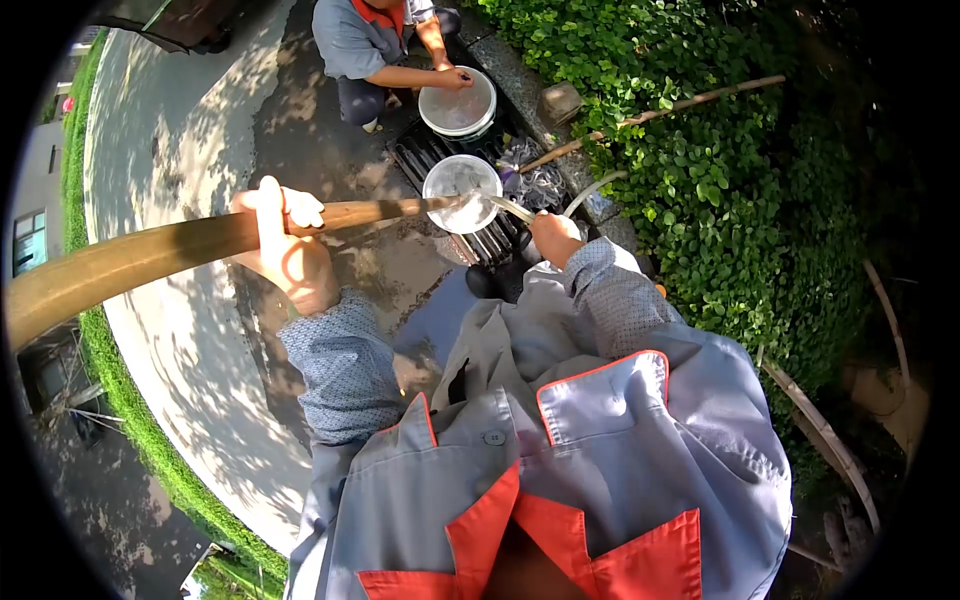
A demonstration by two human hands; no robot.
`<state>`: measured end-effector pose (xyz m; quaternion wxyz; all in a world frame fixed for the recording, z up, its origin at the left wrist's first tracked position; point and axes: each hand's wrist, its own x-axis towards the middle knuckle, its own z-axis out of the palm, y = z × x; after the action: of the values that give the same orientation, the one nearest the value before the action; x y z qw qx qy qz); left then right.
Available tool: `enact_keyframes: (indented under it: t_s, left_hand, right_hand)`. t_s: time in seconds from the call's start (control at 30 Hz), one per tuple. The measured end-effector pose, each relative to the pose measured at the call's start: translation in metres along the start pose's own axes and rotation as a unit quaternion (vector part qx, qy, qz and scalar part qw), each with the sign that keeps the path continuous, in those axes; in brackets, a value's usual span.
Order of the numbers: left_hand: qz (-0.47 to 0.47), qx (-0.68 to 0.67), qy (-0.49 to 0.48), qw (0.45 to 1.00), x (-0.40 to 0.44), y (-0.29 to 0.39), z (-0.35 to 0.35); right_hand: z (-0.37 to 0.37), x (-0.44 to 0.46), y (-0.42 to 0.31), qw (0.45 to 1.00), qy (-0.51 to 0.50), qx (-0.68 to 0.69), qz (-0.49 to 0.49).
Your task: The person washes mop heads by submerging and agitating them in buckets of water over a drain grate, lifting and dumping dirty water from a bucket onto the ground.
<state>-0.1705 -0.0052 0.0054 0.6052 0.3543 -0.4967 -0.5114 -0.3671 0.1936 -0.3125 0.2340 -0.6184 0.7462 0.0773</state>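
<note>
My left hand is wrapped around a long wooden pole, which runs from the left edge of the view to above a white bucket. My right hand is closed on a pale hose whose end is at the right rim of that bucket. Pale, cloudy contents show inside the bucket, which stands on a dark drain grate. The pole's far end overlaps the bucket; whether it touches the contents I cannot tell.
A crouching person has a hand over a second white bucket. Dark plastic bags lie beside the grate. A stone curb, a stone block, a long stick and leafy bushes are at the right.
</note>
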Motion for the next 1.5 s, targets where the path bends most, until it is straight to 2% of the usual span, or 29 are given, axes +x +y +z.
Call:
enact_keyframes:
  t_s: [0.03, 0.07, 0.1, 0.2, 0.23, 0.27, 0.37, 0.5, 0.6, 0.67, 0.7, 0.77, 0.8, 0.83, 0.93, 1.03, 1.07, 1.1, 1.17, 1.2, 1.27, 1.33, 1.37, 1.4, 1.43, 1.47, 1.5]
  left_hand:
    - [-0.002, 0.041, 0.018, 0.999, 0.002, 0.041, 0.014]
    - [0.038, 0.000, -0.085, 0.996, 0.013, 0.072, 0.007]
    - [0.053, 0.023, -0.071, 0.996, 0.014, 0.108, 0.014]
    - [0.082, -0.011, -0.214, 0.973, 0.033, 0.222, -0.005]
    - [0.097, -0.018, -0.252, 0.963, 0.032, 0.253, -0.011]
    - [0.109, -0.027, -0.280, 0.953, 0.031, 0.273, -0.013]
    - [0.126, -0.046, -0.330, 0.934, 0.028, 0.301, -0.012]
    - [0.105, -0.047, -0.319, 0.941, 0.024, 0.255, 0.005]
    - [0.062, -0.061, -0.292, 0.953, 0.013, 0.151, 0.013]
    - [0.012, -0.013, -0.214, 0.977, 0.000, 0.077, 0.010]
    - [0.001, 0.010, -0.177, 0.984, -0.003, 0.035, 0.008]
    - [-0.040, 0.046, -0.102, 0.993, -0.016, -0.034, -0.009]
    - [-0.066, 0.056, -0.068, 0.994, -0.018, -0.058, -0.017]
    - [-0.063, 0.056, -0.052, 0.995, -0.015, -0.077, -0.022]
    - [-0.053, 0.051, -0.008, 0.997, 0.003, -0.107, -0.035]
    - [-0.027, 0.067, 0.033, 0.997, 0.022, -0.108, -0.050]
    - [-0.062, 0.083, 0.084, 0.991, 0.019, -0.101, -0.051]
    - [-0.080, 0.124, 0.125, 0.981, 0.013, -0.106, -0.053]
    - [-0.121, 0.197, 0.215, 0.949, -0.011, -0.130, -0.074]
    - [-0.140, 0.129, 0.253, 0.949, -0.021, -0.128, -0.073]
    - [-0.127, 0.103, 0.182, 0.970, -0.025, -0.103, -0.061]
    - [-0.016, 0.054, 0.053, 0.997, -0.009, -0.062, -0.040]
    - [-0.017, 0.031, 0.012, 0.999, -0.002, -0.033, -0.028]
    - [-0.034, 0.007, 0.011, 0.999, 0.001, 0.006, -0.008]
    - [-0.014, -0.008, 0.021, 1.000, 0.007, 0.040, 0.001]
    - [0.034, -0.015, -0.063, 0.997, 0.014, 0.073, 0.002]
    - [0.066, 0.013, -0.084, 0.994, 0.019, 0.105, 0.006]
  right_hand:
    - [-0.009, -0.007, -0.003, 1.000, -0.001, -0.020, 0.000]
    - [-0.026, -0.012, -0.007, 0.999, -0.002, -0.039, 0.002]
    - [-0.035, -0.019, -0.011, 0.998, -0.004, -0.057, 0.003]
    - [-0.018, -0.017, -0.006, 0.998, 0.054, -0.033, -0.023]
    - [-0.019, -0.014, -0.007, 0.999, 0.035, 0.011, -0.005]
    - [-0.023, -0.015, -0.008, 0.999, 0.025, 0.033, 0.020]
    - [-0.021, -0.011, -0.003, 0.999, 0.040, 0.018, -0.004]
    - [-0.037, -0.016, -0.008, 0.998, 0.054, -0.015, -0.027]
    - [-0.031, -0.010, -0.007, 0.997, 0.023, -0.066, -0.027]
    - [-0.014, 0.000, -0.002, 0.995, 0.010, -0.089, -0.043]
    - [-0.005, 0.006, -0.001, 0.998, 0.012, -0.054, 0.001]
    - [0.009, 0.005, 0.003, 0.993, 0.076, -0.093, -0.011]
    - [0.013, 0.010, 0.004, 0.987, 0.112, -0.111, -0.017]
    - [0.005, 0.013, 0.003, 0.995, 0.072, -0.071, -0.001]
    - [0.009, 0.022, 0.007, 0.998, 0.040, -0.053, 0.018]
    - [0.014, 0.018, 0.009, 0.986, 0.081, -0.144, -0.024]
    - [0.012, 0.016, 0.008, 0.982, 0.098, -0.159, -0.029]
    - [0.016, 0.020, 0.008, 0.989, 0.044, -0.138, -0.009]
    - [0.013, 0.015, 0.006, 0.996, 0.025, -0.089, 0.004]
    - [0.012, 0.013, 0.004, 0.998, 0.017, -0.064, 0.012]
    - [-0.010, -0.003, -0.004, 0.999, 0.017, -0.037, 0.015]
    - [-0.020, -0.007, -0.006, 0.999, 0.002, -0.011, 0.033]
    - [-0.016, -0.011, -0.004, 0.999, 0.034, -0.041, -0.004]
    - [-0.017, -0.012, -0.002, 0.998, 0.053, -0.044, -0.014]
    - [-0.019, -0.015, -0.002, 0.996, 0.070, -0.046, -0.024]
    - [-0.020, -0.018, -0.001, 0.995, 0.086, -0.046, -0.033]
    - [-0.019, -0.016, 0.001, 0.993, 0.098, -0.040, -0.055]
